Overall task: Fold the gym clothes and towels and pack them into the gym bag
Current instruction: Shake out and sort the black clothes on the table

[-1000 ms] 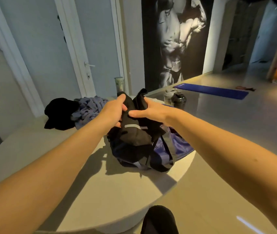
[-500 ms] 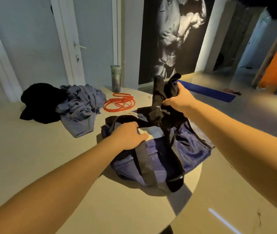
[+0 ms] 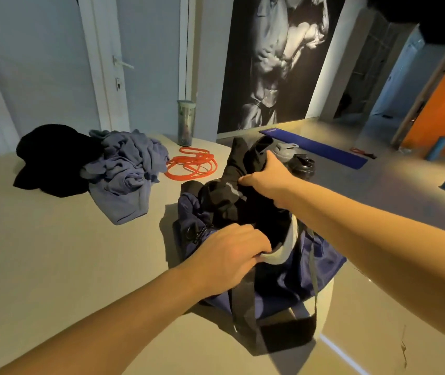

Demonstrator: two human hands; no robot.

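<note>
head view: the navy blue soft fabric gym bag [image 3: 324, 263] sits at the near right edge of the round pale table [image 3: 67, 266], its top gaping. the left hand [image 3: 232, 255] is clenched on the bag's near rim, fingers hooked over the pale grey lining edge and holding the mouth apart. the right hand [image 3: 267, 177] grasps a bunched black garment with a thin grey reflective stripe [image 3: 229, 196] near its upper part. the lower part of the garment hangs into the bag's opening, and a loose end sticks up above the fist.

the garment looks light and limp, so it will likely sag and spill wherever it is not supported. a grip round the middle of the bundle, as here, probably keeps its folds together better than one at a corner. the bag is floppy too, and its mouth would probably collapse without a hand on the rim. the dark webbing straps hanging over the table edge could snag.

well to the left on the table lie a crumpled grey-blue cotton garment [image 3: 126, 174] and, touching it, a heap of black cloth [image 3: 50, 161]. neither is folded yet. both are soft, and are best lifted by two edges or corners so they can be laid flat.
</note>
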